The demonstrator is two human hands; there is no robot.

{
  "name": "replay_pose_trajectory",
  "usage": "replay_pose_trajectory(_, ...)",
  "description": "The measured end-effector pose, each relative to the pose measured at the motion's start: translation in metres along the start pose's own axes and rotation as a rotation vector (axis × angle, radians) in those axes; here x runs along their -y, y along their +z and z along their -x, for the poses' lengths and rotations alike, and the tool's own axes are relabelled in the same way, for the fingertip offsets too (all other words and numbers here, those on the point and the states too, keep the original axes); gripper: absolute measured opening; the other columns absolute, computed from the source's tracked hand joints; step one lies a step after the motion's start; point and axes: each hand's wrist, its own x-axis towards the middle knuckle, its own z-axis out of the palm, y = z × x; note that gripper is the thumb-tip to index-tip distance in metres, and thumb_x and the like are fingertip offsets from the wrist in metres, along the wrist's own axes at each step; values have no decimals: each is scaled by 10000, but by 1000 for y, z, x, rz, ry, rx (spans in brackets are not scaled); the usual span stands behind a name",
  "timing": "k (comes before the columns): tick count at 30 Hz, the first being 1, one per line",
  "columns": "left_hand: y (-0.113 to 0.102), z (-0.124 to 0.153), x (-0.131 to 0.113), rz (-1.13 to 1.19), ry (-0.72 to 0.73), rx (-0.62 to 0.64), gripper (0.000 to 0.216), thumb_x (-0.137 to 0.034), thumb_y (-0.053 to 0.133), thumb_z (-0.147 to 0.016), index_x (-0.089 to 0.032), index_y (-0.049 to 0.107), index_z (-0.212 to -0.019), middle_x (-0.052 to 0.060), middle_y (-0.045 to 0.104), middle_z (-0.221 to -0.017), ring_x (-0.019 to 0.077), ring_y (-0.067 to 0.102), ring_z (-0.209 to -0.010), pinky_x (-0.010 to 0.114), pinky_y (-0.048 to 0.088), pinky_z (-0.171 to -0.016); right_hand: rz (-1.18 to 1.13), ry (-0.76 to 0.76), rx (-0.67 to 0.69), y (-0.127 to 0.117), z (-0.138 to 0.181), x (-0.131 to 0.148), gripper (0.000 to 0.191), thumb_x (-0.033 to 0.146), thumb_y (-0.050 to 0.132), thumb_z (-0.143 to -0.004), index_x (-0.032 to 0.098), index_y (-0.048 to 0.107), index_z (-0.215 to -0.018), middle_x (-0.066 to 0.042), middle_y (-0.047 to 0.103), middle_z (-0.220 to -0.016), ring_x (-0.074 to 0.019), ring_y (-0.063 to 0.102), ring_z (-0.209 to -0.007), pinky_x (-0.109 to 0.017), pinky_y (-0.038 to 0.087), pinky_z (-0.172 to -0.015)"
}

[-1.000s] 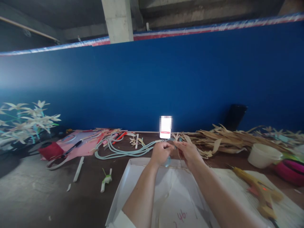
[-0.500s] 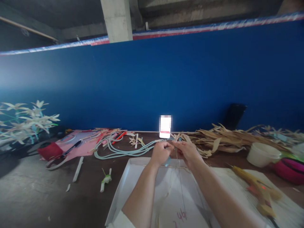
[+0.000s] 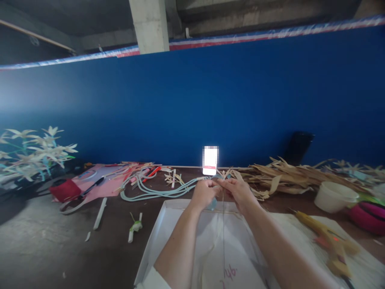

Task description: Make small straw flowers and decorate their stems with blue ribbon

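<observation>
My left hand (image 3: 204, 196) and my right hand (image 3: 238, 193) meet fingertip to fingertip above the far edge of a white box lid (image 3: 168, 249). A small pale flower of dried husk (image 3: 224, 174) pokes up at the right fingers, which pinch it at its base. From there a thin wire stem (image 3: 223, 233) hangs straight down over the lid. The left fingers are closed against the right ones; what lies between them is hidden. Just below the left hand shows a translucent light blue piece (image 3: 212, 204), its kind unclear.
A lit phone (image 3: 209, 160) stands behind my hands. Light blue cords (image 3: 150, 197) lie to the left, dried husks (image 3: 288, 176) to the right. A yellow glue gun (image 3: 331, 241) rests on paper near a white tub (image 3: 333, 196). Finished husk flowers (image 3: 42, 148) stand far left.
The wire stem has swung left at its lower end and now hangs nearly vertical. Both hands keep their pinch at almost the same place.
</observation>
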Motion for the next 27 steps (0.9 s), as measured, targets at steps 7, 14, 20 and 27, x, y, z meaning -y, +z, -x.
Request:
replay_pose_trajectory(7, 0, -2, 3, -4, -41, 3, 236, -348, 633, -639, -120, 659, -694, 13, 617, -607, 99, 495, -533, 208, 368, -526, 95, -33, -42, 2, 4, 4, 332, 477, 701, -570, 187, 541, -559, 50, 432, -436, -83, 341, -405, -239, 232, -419)
replay_pose_trajectory(14, 0, -1, 3, -51, -121, 29, 244, -355, 625, -653, -131, 695, -721, 18, 627, -624, 101, 482, -546, 220, 362, -549, 264, -123, -71, 1, 5, 6, 339, 500, 660, -603, 166, 603, -609, 29, 496, -474, -101, 395, -449, -235, 263, -435)
replay_pose_trajectory(20, -3, -1, 3, -121, -38, 5, 216, -323, 604, -670, -132, 696, -714, 11, 624, -625, 115, 516, -587, 225, 376, -592, 402, -151, -91, 1, 9, 13, 320, 484, 636, -615, 165, 623, -594, 12, 533, -500, -121, 445, -494, -239, 293, -467)
replay_pose_trajectory(27, -6, -3, 4, -270, 97, 90, 192, -233, 551, -675, -120, 706, -694, 18, 633, -679, 142, 545, -687, 223, 394, -627, 479, -160, -73, -3, 6, 15, 278, 443, 648, -588, 168, 609, -586, 7, 541, -511, -133, 466, -507, -251, 316, -483)
